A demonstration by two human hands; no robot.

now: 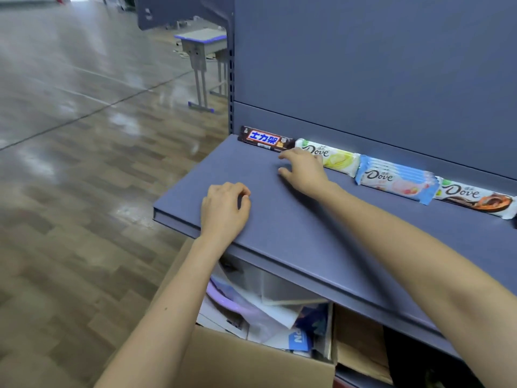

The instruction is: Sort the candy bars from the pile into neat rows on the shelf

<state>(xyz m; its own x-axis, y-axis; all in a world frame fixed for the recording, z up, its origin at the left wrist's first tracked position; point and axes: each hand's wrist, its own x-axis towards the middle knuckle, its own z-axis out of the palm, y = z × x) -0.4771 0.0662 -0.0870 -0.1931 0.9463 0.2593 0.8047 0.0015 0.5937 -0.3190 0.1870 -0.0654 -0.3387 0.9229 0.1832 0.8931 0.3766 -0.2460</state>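
Resting left hand [225, 208]: lying loosely curled, empty, on shelf [293, 219] at 8 o'clock.
Right hand [303, 169]: spread fingers are touching green Dove bar [335, 156], 12 o'clock.

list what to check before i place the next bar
1. Bars end to end at the back, Snickers, green Dove, blue Doves, brown Dove: ok.
2. Left hand empty, resting on shelf: ok.
3. Right hand empty, fingers at green Dove: ok.
4. Bare shelf in front of the bars: ok.
5. Pile within reach: cannot tell, not in view.
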